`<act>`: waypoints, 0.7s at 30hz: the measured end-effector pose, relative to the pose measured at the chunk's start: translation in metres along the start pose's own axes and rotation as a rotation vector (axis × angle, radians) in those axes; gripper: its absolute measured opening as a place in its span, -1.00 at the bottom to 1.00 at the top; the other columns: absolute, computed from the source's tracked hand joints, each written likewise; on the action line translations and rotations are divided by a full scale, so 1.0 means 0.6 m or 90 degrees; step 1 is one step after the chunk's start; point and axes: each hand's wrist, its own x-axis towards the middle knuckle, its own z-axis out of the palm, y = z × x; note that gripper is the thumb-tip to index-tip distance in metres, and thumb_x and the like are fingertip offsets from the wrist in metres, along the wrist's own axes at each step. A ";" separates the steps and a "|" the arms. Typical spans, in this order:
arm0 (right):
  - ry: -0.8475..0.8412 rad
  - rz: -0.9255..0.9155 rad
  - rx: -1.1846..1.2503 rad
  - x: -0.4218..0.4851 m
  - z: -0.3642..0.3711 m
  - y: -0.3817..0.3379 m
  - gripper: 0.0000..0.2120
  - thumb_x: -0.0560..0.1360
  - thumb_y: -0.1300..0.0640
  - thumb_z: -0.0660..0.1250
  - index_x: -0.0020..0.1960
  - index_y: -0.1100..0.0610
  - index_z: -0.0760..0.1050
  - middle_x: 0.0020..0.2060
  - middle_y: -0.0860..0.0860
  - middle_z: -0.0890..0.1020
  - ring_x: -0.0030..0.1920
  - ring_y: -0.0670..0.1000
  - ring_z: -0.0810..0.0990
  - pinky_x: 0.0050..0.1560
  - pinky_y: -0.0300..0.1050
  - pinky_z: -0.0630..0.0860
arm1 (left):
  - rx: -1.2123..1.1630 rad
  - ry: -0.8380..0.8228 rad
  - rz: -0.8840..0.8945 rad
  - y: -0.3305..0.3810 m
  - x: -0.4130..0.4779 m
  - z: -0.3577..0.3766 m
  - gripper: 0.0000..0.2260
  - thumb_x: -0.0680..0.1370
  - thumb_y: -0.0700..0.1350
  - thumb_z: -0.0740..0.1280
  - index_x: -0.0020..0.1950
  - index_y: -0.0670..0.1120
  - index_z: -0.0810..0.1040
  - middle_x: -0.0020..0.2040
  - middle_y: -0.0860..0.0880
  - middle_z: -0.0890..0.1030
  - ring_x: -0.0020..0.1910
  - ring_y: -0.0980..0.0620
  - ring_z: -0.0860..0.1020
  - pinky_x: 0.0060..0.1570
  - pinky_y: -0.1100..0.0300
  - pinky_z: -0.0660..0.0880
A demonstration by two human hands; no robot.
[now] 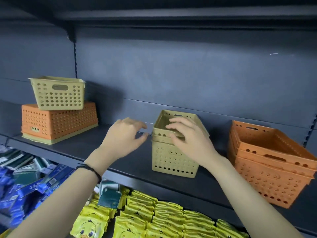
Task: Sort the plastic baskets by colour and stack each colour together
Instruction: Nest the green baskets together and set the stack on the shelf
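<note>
A stack of tan baskets [173, 158] stands upright at the middle of the dark shelf [82, 148]. My right hand [190, 140] lies over the top basket's near rim, fingers spread above the opening and thumb against the front edge, without a firm hold. My left hand [123, 136] hovers just left of the stack with fingers loosely curled and nothing in it. On the right sits a stack of orange baskets [271, 169]. At the far left a single tan basket [58, 93] stands upright on an upside-down orange basket [58, 121], which lies on an upside-down tan basket [51, 140].
The shelf's dark back panel [171, 74] rises behind the baskets and another shelf hangs overhead. Below the shelf edge lie yellow packets [154, 219] and blue packages [25, 191]. Bare shelf shows between the left pile and the middle stack.
</note>
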 end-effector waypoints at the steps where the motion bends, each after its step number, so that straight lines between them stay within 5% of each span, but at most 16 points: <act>1: -0.026 -0.031 -0.008 0.009 0.009 -0.020 -0.73 0.56 0.07 0.29 0.23 0.05 0.58 0.28 -0.08 0.54 0.33 -0.06 0.40 0.33 -0.09 0.34 | 0.065 -0.016 0.034 -0.015 -0.006 -0.008 -0.57 0.49 0.15 0.11 0.06 -0.05 0.65 -0.03 -0.01 0.70 0.00 -0.09 0.62 -0.04 0.04 0.50; 4: -0.102 -0.064 -0.029 0.043 0.050 -0.076 -0.64 0.57 0.00 0.25 0.35 -0.03 0.48 0.36 -0.13 0.45 0.38 -0.11 0.34 0.37 -0.14 0.30 | 0.178 -0.054 0.062 -0.079 -0.029 -0.035 -0.62 0.42 0.12 0.12 -0.06 -0.04 0.65 -0.18 0.01 0.68 -0.13 -0.10 0.63 -0.17 0.05 0.51; 10: -0.189 -0.040 -0.052 0.140 0.168 -0.185 -0.50 0.57 -0.06 0.23 0.49 -0.07 0.27 0.44 -0.14 0.37 0.43 -0.06 0.30 0.33 -0.09 0.29 | 0.272 -0.015 0.008 -0.271 -0.075 -0.119 -0.80 0.40 -0.02 0.31 -0.09 -0.08 0.64 -0.12 -0.04 0.69 -0.12 -0.14 0.63 -0.18 0.05 0.49; 21: -0.196 0.066 -0.021 0.318 0.358 -0.312 -0.42 0.58 -0.11 0.21 0.54 -0.08 0.13 0.49 -0.09 0.31 0.45 -0.01 0.29 0.26 0.02 0.42 | 0.238 -0.027 -0.172 -0.608 -0.105 -0.198 -0.66 0.50 0.00 0.37 0.23 -0.10 0.59 0.19 -0.11 0.64 0.17 -0.19 0.55 0.10 -0.08 0.44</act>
